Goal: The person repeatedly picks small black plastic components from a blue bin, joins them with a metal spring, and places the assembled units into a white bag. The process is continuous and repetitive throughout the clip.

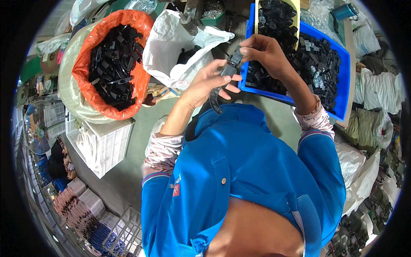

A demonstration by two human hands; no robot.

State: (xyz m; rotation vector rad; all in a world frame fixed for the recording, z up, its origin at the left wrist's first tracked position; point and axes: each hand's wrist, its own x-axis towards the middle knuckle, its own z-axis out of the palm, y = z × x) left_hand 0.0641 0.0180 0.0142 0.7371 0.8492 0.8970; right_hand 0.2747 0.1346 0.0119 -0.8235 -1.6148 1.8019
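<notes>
My left hand (204, 85) is closed around a black plastic buckle (230, 70), gripping its body between thumb and fingers. A curved, ribbed black strap (215, 101) hangs down from the buckle below my fingers. My right hand (267, 52) pinches a dark piece at the buckle's upper end; whether it is a separate part I cannot tell. Both hands are held up in front of my body, between the white sack (165, 51) and the blue bin (345, 81). Small black plastic parts (314, 49) fill much of that bin.
On the left stands a sack with an orange liner (81, 70), full of long black parts. A cream tray (296, 8) of black pieces sits over the blue bin. A metal press tool (188, 23) stands behind the white sack. A white plastic crate (105, 147) is at lower left.
</notes>
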